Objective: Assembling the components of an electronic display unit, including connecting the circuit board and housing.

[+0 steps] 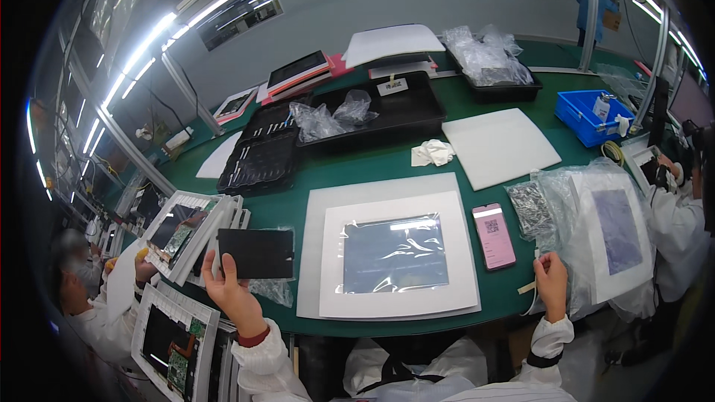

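Note:
My left hand (237, 299) grips the left edge of a thin black rectangular panel (261, 254), with the thumb across its front. The panel is held up above the table's near left edge, over a clear plastic bag (272, 292). Closed in a pinch, my right hand (551, 281) holds a thin white cable (532, 299), whose small end sticks up past the fingertips. Left of that hand lies a phone (494, 237) with a pink lit screen. Between my hands, a white-framed panel (395, 254) under glossy clear film rests on a white foam sheet (310, 283).
Farther back are a black tray (417, 115) with plastic bags, an open black tool case (257, 164), a foam sheet (500, 150) and a blue basket (588, 125). A bag of screws (530, 208) and a wrapped panel (617, 231) lie right. Co-workers sit on both sides.

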`<control>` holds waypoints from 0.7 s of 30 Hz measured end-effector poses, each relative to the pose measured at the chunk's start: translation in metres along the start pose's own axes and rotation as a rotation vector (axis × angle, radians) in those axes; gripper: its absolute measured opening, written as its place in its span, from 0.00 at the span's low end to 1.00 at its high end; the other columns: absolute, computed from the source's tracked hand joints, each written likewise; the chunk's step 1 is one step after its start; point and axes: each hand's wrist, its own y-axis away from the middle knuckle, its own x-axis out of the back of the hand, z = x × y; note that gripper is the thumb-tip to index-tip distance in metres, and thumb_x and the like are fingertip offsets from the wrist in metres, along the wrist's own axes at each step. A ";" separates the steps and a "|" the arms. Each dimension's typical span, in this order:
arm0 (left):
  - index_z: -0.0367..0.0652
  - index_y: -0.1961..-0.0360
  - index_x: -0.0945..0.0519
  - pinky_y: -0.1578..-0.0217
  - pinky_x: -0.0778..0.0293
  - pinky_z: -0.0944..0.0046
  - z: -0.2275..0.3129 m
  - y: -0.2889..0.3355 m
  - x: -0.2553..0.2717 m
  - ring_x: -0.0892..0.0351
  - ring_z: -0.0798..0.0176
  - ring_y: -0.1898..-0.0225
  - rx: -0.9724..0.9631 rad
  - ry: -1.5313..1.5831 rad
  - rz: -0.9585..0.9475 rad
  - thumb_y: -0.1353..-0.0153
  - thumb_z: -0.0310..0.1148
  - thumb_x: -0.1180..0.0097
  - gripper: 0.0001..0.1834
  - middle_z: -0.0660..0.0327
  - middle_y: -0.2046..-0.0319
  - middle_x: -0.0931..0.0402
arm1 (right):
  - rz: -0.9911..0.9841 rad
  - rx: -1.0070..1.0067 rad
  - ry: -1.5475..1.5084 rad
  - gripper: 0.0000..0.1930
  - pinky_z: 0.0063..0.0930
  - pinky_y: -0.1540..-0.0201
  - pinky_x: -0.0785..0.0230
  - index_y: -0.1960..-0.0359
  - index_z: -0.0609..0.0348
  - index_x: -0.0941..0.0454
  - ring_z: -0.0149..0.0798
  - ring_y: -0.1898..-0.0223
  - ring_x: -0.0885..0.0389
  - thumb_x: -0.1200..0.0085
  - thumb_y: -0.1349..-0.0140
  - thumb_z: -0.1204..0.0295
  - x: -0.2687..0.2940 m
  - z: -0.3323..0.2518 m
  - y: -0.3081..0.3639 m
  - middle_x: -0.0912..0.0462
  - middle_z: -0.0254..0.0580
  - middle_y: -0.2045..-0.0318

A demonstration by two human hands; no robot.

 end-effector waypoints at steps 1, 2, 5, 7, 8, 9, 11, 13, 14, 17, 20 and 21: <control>0.40 0.51 0.31 0.65 0.25 0.67 0.005 0.016 -0.018 0.23 0.65 0.63 0.258 0.230 -0.069 0.43 0.25 0.41 0.19 0.57 0.60 0.25 | -0.004 0.003 -0.011 0.07 0.32 0.72 0.33 0.72 0.63 0.28 0.39 0.78 0.24 0.45 0.45 0.73 0.001 -0.001 0.000 0.23 0.44 0.81; 0.43 0.47 0.34 0.65 0.23 0.64 0.009 0.026 -0.032 0.22 0.63 0.60 0.514 0.457 -0.137 0.42 0.25 0.43 0.23 0.58 0.56 0.26 | -0.002 0.000 -0.010 0.06 0.32 0.72 0.32 0.72 0.63 0.27 0.40 0.78 0.23 0.45 0.44 0.72 0.003 0.000 0.000 0.23 0.44 0.81; 0.39 0.44 0.34 0.56 0.23 0.61 -0.011 0.076 -0.074 0.23 0.61 0.56 0.998 0.629 -0.586 0.45 0.18 0.44 0.26 0.57 0.53 0.27 | 0.016 -0.014 0.001 0.06 0.33 0.72 0.32 0.71 0.62 0.27 0.41 0.78 0.23 0.45 0.45 0.72 0.006 0.007 -0.001 0.22 0.43 0.80; 0.38 0.44 0.34 0.52 0.25 0.61 -0.008 0.111 -0.106 0.25 0.60 0.55 1.157 0.731 -0.687 0.44 0.20 0.44 0.25 0.57 0.54 0.28 | 0.008 -0.012 -0.026 0.07 0.34 0.71 0.32 0.68 0.61 0.26 0.41 0.77 0.23 0.45 0.46 0.72 0.004 0.006 0.001 0.22 0.42 0.80; 0.38 0.47 0.33 0.53 0.25 0.62 -0.003 0.128 -0.123 0.24 0.60 0.56 1.184 0.757 -0.740 0.42 0.24 0.44 0.22 0.57 0.55 0.27 | 0.016 0.004 -0.021 0.08 0.33 0.71 0.32 0.65 0.61 0.24 0.41 0.77 0.22 0.44 0.46 0.72 0.005 0.002 0.002 0.22 0.42 0.79; 0.39 0.49 0.31 0.54 0.24 0.63 0.003 0.143 -0.142 0.24 0.61 0.57 1.217 0.784 -0.796 0.40 0.27 0.44 0.18 0.57 0.56 0.26 | 0.013 -0.030 -0.017 0.09 0.33 0.71 0.32 0.63 0.61 0.23 0.41 0.77 0.22 0.45 0.45 0.72 0.008 -0.009 0.004 0.21 0.43 0.79; 0.40 0.52 0.30 0.55 0.24 0.64 0.014 0.163 -0.178 0.23 0.61 0.59 1.360 0.819 -0.843 0.37 0.34 0.47 0.15 0.57 0.58 0.25 | -0.016 -0.013 -0.097 0.09 0.31 0.72 0.32 0.64 0.61 0.22 0.39 0.78 0.22 0.45 0.44 0.71 0.006 -0.011 0.003 0.21 0.44 0.79; 0.41 0.54 0.28 0.57 0.23 0.62 0.027 0.181 -0.216 0.22 0.60 0.60 1.464 0.791 -0.832 0.33 0.40 0.55 0.15 0.57 0.59 0.24 | -0.006 -0.040 -0.161 0.09 0.29 0.73 0.33 0.66 0.62 0.20 0.37 0.79 0.22 0.45 0.44 0.69 0.003 -0.011 0.003 0.21 0.44 0.80; 0.41 0.55 0.28 0.56 0.23 0.62 0.028 0.193 -0.232 0.22 0.60 0.60 1.497 0.808 -0.829 0.34 0.38 0.53 0.13 0.57 0.59 0.24 | -0.012 -0.032 -0.180 0.09 0.28 0.74 0.33 0.67 0.62 0.20 0.36 0.79 0.22 0.44 0.44 0.69 0.006 -0.009 0.003 0.21 0.44 0.80; 0.40 0.55 0.28 0.56 0.24 0.62 0.020 0.230 -0.272 0.23 0.60 0.59 1.453 0.795 -0.885 0.36 0.32 0.50 0.11 0.57 0.59 0.24 | 0.015 -0.043 -0.432 0.09 0.25 0.73 0.33 0.68 0.64 0.20 0.33 0.78 0.22 0.44 0.43 0.69 0.000 0.008 0.006 0.18 0.41 0.78; 0.39 0.54 0.29 0.55 0.25 0.61 -0.003 0.246 -0.295 0.24 0.60 0.58 1.325 0.745 -0.931 0.39 0.26 0.47 0.12 0.57 0.58 0.25 | -0.025 -0.088 -0.557 0.10 0.23 0.72 0.33 0.69 0.64 0.20 0.31 0.78 0.21 0.44 0.43 0.68 0.000 0.005 0.007 0.18 0.40 0.78; 0.38 0.53 0.29 0.55 0.25 0.60 -0.012 0.248 -0.298 0.24 0.60 0.57 1.279 0.722 -0.927 0.40 0.23 0.46 0.14 0.58 0.58 0.25 | -0.035 -0.079 -0.547 0.10 0.22 0.72 0.33 0.69 0.64 0.19 0.30 0.77 0.21 0.44 0.43 0.68 0.000 0.004 0.007 0.18 0.41 0.79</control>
